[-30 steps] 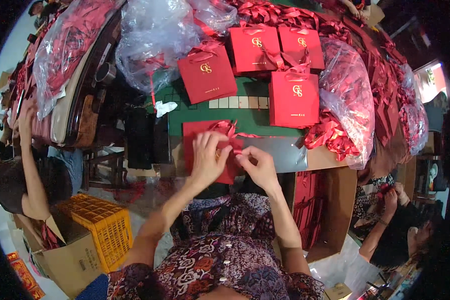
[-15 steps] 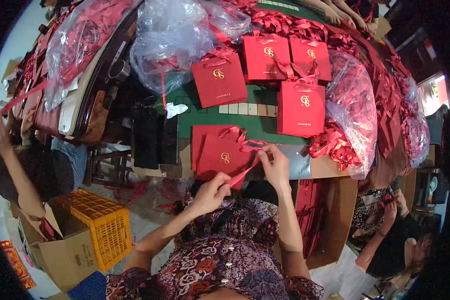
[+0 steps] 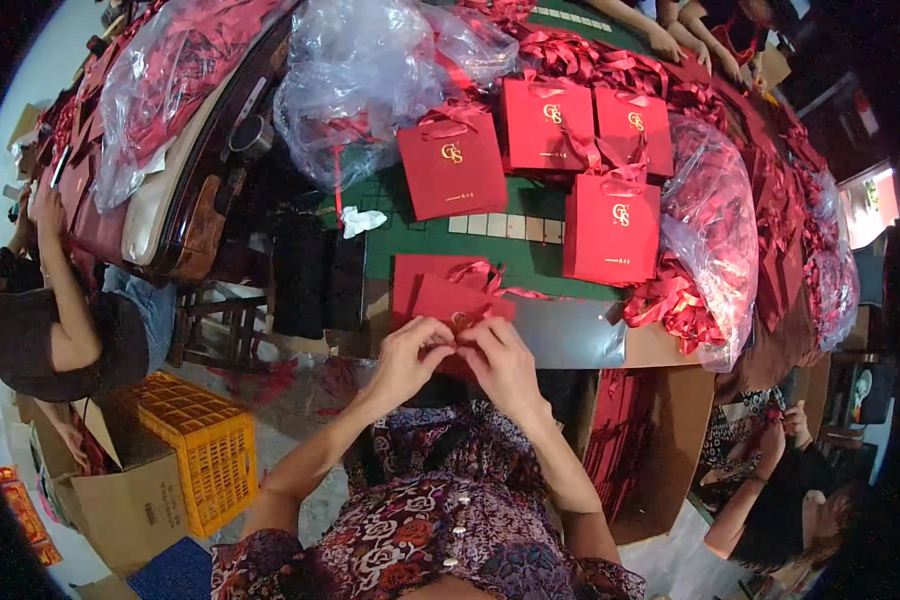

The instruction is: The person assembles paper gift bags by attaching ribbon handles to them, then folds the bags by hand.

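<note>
Right in front of me, a red paper gift bag [image 3: 432,297] lies at the table's near edge, on top of another red bag. My left hand [image 3: 408,360] and my right hand [image 3: 503,368] meet over its lower part, fingertips almost touching. Both are closed in a pinch on a thin red ribbon [image 3: 454,346], of which only a bit shows between the fingers. Another length of satin ribbon [image 3: 482,276] loops across the bag's top and trails off to the right. The gold print on this bag is partly covered by my hands.
Stacks of red gift bags [image 3: 454,180] stand beyond, with another stack [image 3: 612,240] to the right. Plastic sacks [image 3: 355,80] and heaped ribbons [image 3: 675,310] surround the green table [image 3: 395,245]. A cardboard box [image 3: 675,440] and a yellow crate [image 3: 215,455] sit below. Co-workers are on both sides.
My hands have come together over the bag; before, they were apart with a ribbon stretched between them. The co-worker at left has lowered a hand and turned.
</note>
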Demonstrator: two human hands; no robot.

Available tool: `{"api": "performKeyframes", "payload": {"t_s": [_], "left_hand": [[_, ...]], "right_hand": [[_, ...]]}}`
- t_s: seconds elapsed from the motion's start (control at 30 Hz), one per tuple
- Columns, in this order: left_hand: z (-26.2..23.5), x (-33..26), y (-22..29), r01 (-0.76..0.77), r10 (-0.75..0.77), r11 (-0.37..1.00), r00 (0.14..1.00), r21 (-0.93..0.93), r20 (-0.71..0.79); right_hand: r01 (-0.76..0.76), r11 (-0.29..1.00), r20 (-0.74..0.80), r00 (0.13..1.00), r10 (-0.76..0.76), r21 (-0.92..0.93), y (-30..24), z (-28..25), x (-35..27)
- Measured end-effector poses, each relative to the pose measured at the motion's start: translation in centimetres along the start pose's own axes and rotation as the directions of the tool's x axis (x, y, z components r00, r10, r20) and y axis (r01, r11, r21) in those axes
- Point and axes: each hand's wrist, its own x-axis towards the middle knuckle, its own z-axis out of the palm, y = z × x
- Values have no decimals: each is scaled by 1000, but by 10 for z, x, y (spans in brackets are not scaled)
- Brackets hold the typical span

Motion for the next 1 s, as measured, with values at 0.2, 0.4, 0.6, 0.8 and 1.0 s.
{"api": "performKeyframes", "payload": {"t_s": [0.2, 0.4, 0.6, 0.8, 1.0], "left_hand": [[0, 0, -11, -22, 22, 1000, 1000, -2, -22], [13, -2, -7, -8, -3, 995, 993, -94, -117], [13, 0, -26, 36, -77, 951, 989, -306, -123], [-24, 44, -18, -224, 268, 910, 960, 348, -83], [-20, 51, -44, -214, 184, 857, 977, 469, 108]], "right_hand": [[-125, 989, -66, 991, 119, -79, 1, -7, -3], [-38, 989, -92, 994, 51, 143, -5, 13, 3], [-268, 874, 74, 963, 260, 406, 5, 20, 6], [-264, 930, -44, 958, 284, 258, 12, 34, 20], [-198, 969, -159, 962, 221, 151, 22, 43, 21]]}}
